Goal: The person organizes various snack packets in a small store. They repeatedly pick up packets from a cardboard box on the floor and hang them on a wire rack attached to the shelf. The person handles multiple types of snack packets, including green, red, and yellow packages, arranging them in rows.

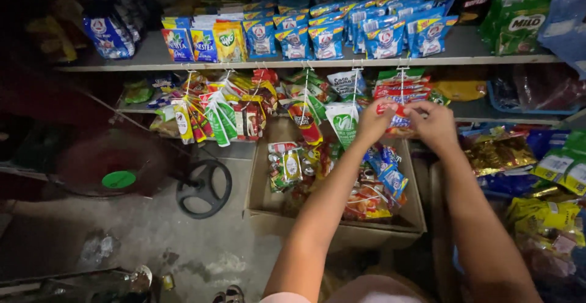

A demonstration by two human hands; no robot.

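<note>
Red-and-white sachet strip hangs from a hook under the upper shelf, its long axis vertical and its lower end pointing down toward an open cardboard box of mixed packets. Both hands meet at that lower end. Left hand pinches it from the left, fingers closed on the packet; right hand grips it from the right, fingers curled shut. Strip sits between the two sets of fingertips, above the box.

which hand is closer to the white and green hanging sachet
Left. The left hand is just right of the white and green sachet, almost touching; the right hand is farther right, beyond the left.
</note>
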